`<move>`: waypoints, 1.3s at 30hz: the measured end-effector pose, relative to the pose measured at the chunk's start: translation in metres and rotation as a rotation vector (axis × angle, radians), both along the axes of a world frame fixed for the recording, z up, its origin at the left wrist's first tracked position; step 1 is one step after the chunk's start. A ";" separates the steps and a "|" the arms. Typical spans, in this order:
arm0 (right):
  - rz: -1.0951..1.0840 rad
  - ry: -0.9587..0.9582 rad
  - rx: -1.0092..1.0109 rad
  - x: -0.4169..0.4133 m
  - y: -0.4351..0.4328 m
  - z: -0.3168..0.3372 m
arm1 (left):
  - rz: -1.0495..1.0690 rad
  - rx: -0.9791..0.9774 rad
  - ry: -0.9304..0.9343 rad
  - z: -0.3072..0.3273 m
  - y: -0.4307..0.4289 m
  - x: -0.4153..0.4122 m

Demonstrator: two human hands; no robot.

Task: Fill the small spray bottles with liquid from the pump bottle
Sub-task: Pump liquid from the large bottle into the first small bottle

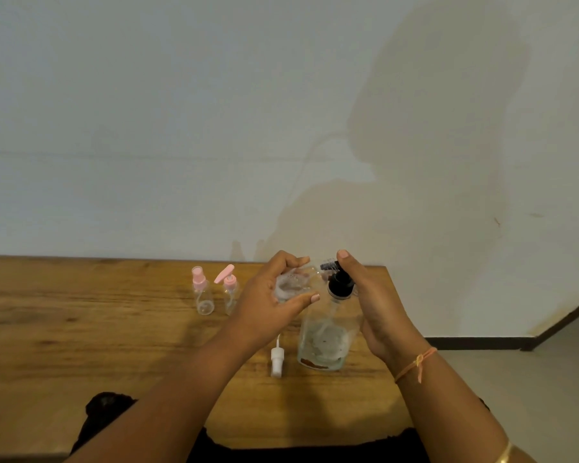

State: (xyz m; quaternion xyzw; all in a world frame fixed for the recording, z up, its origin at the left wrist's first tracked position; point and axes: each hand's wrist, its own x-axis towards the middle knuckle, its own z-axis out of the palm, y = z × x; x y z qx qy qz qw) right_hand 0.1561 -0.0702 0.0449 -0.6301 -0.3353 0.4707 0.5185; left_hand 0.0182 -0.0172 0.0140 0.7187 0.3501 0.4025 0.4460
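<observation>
Holding a small spray bottle (293,286) tipped over on its side, the person's left hand (268,304) has its fingers and thumb curled round the clear body, with the open neck pointed at the black pump head (340,285). The right hand (372,297) stands edge-on against that pump head, fingers pretty much straight and gripping nothing. Whether it's actually pressing down at this moment, can't tell. So this looks like the dispensing step on the first little bottle. There's some foamy liquid in it, though it's hard to say how full it is.

The pump bottle (325,345) stands upright on the wooden table (81,312), between the two forearms. The white spray cap (277,359) lies flat just to its left, presumably waiting to be screwed back on. Two more small bottles, one with a pink spray top (203,294) and one with a pink pump top (229,290), stand upright further left near the back, tops on, so they probably come later.

The next move probably calls for keeping the neck right at the nozzle while pushing straight down, since an angled push could rock the pump bottle.

On room, the pump bottle sits near the table's right edge, with floor (515,379) beyond it. The wall closes off the back. There's lots of bare wood to the left, and the near edge is right at the person's lap.
</observation>
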 end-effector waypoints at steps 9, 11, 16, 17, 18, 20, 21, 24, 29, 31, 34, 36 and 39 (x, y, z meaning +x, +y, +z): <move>0.021 -0.045 0.008 -0.001 -0.002 0.005 | 0.011 0.022 -0.046 0.001 0.000 0.002; 0.032 -0.033 -0.007 -0.001 -0.002 0.006 | 0.015 0.021 -0.044 0.001 0.000 0.002; 0.001 -0.014 -0.019 -0.001 -0.002 0.005 | 0.022 0.013 0.004 -0.003 0.001 0.001; -0.005 -0.013 -0.025 -0.001 -0.002 0.005 | 0.016 0.009 0.007 -0.003 0.000 0.001; -0.004 -0.011 -0.028 -0.001 -0.002 0.005 | 0.012 0.003 0.006 -0.004 0.000 0.001; -0.004 -0.007 -0.026 -0.002 -0.002 0.005 | 0.005 -0.006 -0.002 -0.004 -0.001 0.001; -0.005 -0.010 -0.023 -0.002 -0.002 0.005 | 0.005 -0.007 -0.007 -0.004 -0.001 0.001; -0.013 -0.024 0.003 -0.004 -0.003 0.005 | 0.012 0.004 -0.030 -0.001 -0.003 0.001; -0.015 -0.027 0.010 -0.001 -0.002 0.004 | 0.003 0.016 -0.059 0.003 -0.001 0.002; 0.003 -0.022 -0.007 -0.001 -0.001 0.005 | 0.004 0.004 -0.063 0.001 0.000 0.001; 0.004 -0.008 -0.018 -0.001 -0.001 0.004 | 0.002 0.001 -0.054 0.000 0.000 0.001; -0.018 0.008 -0.009 -0.002 -0.001 0.004 | -0.005 -0.005 -0.040 -0.001 0.000 0.000; -0.028 0.028 0.002 -0.003 -0.002 0.005 | 0.004 0.003 -0.004 -0.003 0.000 0.000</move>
